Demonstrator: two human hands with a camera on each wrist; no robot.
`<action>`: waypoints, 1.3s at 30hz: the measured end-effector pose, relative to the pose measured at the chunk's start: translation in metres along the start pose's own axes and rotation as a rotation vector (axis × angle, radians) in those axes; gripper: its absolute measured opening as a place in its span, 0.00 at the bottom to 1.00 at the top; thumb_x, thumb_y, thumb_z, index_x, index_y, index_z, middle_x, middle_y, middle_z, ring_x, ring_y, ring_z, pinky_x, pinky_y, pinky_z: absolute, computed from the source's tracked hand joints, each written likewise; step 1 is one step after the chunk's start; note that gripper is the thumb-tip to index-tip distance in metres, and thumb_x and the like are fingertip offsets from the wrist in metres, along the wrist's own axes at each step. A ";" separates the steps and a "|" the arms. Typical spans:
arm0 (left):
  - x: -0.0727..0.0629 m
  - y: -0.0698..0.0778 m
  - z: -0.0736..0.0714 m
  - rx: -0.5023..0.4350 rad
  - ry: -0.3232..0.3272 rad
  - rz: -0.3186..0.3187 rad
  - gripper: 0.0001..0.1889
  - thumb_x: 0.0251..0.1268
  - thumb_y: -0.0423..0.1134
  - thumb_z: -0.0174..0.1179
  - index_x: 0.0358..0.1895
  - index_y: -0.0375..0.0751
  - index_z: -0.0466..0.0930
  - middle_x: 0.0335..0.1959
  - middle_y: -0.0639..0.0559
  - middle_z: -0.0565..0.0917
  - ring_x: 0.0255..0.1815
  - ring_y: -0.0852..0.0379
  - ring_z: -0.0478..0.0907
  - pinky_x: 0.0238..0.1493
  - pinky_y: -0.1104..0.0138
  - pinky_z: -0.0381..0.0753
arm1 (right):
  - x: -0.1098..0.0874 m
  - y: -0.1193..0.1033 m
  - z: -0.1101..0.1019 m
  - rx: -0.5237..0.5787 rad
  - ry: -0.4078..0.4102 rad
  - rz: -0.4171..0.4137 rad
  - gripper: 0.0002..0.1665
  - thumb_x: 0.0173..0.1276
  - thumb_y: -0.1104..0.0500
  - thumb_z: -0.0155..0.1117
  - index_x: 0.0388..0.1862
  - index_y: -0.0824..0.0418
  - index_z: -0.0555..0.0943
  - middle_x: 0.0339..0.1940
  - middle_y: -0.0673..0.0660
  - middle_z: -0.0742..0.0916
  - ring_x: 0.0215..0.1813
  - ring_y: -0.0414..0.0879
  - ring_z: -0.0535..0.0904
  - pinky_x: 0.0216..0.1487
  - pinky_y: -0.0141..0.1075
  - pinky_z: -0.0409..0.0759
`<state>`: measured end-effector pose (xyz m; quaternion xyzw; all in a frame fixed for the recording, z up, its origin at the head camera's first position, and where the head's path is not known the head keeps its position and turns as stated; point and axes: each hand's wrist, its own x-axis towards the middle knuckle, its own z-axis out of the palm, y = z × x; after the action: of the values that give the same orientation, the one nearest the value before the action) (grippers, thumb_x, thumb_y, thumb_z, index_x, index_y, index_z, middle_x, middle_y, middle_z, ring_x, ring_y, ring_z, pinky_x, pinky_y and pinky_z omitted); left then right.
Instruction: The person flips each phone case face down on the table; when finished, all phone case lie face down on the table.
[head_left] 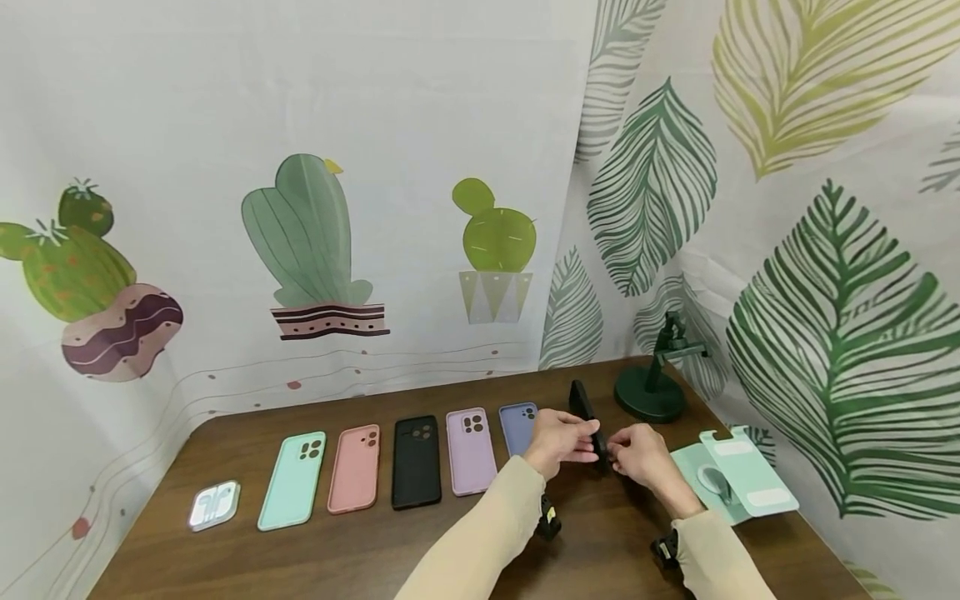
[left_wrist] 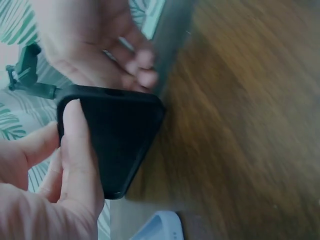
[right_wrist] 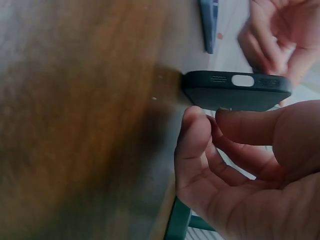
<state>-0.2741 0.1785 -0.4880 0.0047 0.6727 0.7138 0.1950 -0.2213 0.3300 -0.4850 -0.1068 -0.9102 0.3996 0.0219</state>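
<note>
One wooden table [head_left: 607,533], printed drapes [head_left: 420,92] behind; left hand [head_left: 558,437] grips black case [left_wrist: 119,135]; right hand [head_left: 643,452]: grasp unclear.

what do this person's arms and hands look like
The left sleeve and right sleeve are plain cream. The left wrist device is black with a yellow mark, the right wrist device black. The left hand and right hand are gloveless.

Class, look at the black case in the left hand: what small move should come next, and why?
Probably tip the held case flat onto the table beside the blue case: the left hand holds it edgewise, whereas the blue case and the purple case lie flat.
</note>
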 end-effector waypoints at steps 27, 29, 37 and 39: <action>-0.005 0.007 -0.009 0.116 0.120 -0.008 0.03 0.64 0.24 0.73 0.34 0.29 0.89 0.32 0.35 0.93 0.18 0.61 0.84 0.29 0.65 0.92 | 0.010 0.011 0.004 -0.107 -0.002 0.030 0.07 0.74 0.65 0.71 0.37 0.69 0.91 0.21 0.52 0.87 0.25 0.41 0.83 0.31 0.34 0.82; -0.006 0.006 -0.010 0.138 0.128 -0.012 0.03 0.64 0.23 0.73 0.34 0.28 0.88 0.33 0.33 0.93 0.19 0.60 0.85 0.29 0.65 0.92 | 0.015 0.016 0.003 -0.131 -0.005 0.038 0.07 0.73 0.64 0.71 0.39 0.69 0.91 0.24 0.55 0.89 0.28 0.45 0.84 0.35 0.37 0.83; -0.001 -0.003 -0.009 0.192 0.145 -0.034 0.05 0.61 0.20 0.73 0.30 0.27 0.88 0.29 0.33 0.92 0.18 0.55 0.89 0.26 0.64 0.91 | 0.040 0.049 0.011 -0.246 0.035 0.038 0.07 0.70 0.57 0.76 0.37 0.60 0.93 0.40 0.59 0.92 0.45 0.55 0.85 0.50 0.47 0.86; 0.002 -0.006 -0.009 0.217 0.150 -0.036 0.06 0.60 0.20 0.74 0.29 0.28 0.88 0.27 0.35 0.91 0.18 0.53 0.89 0.25 0.64 0.91 | 0.035 0.041 0.007 -0.231 0.027 0.041 0.06 0.70 0.58 0.76 0.37 0.61 0.92 0.40 0.60 0.92 0.45 0.55 0.85 0.52 0.49 0.86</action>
<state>-0.2767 0.1710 -0.4950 -0.0396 0.7585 0.6317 0.1552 -0.2491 0.3595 -0.5217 -0.1326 -0.9474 0.2910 0.0134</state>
